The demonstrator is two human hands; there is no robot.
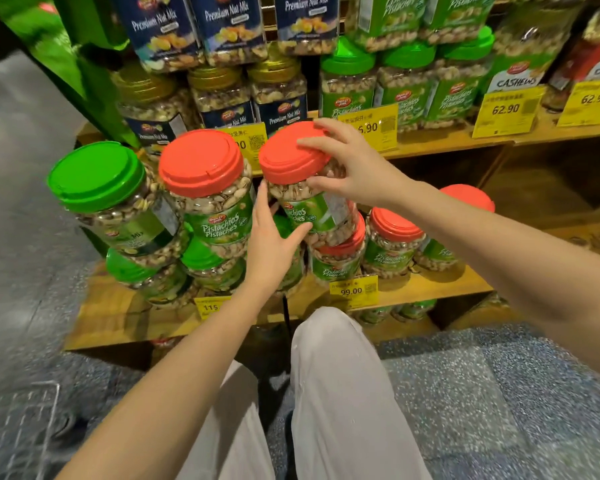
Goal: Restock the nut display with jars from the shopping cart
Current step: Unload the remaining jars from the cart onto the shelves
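A clear pistachio jar with a red lid (293, 157) stands on top of a lower red-lidded jar (340, 261) on the wooden display shelf (430, 289). My right hand (354, 164) grips its lid and shoulder from the right, fingers over the top and thumb on the side. My left hand (274, 237) holds the jar's lower body from the left, thumb curled across the green label. To its left stand another red-lidded pistachio jar (205, 188) and a green-lidded jar (108, 192), each stacked on green-lidded jars.
Two more red-lidded jars (395, 240) stand to the right on the same shelf. The upper shelf (447, 143) holds nut mix, pistachio and cashew jars with yellow price tags. A wire shopping cart corner (32, 403) shows at bottom left. My legs in light trousers (336, 393) are below.
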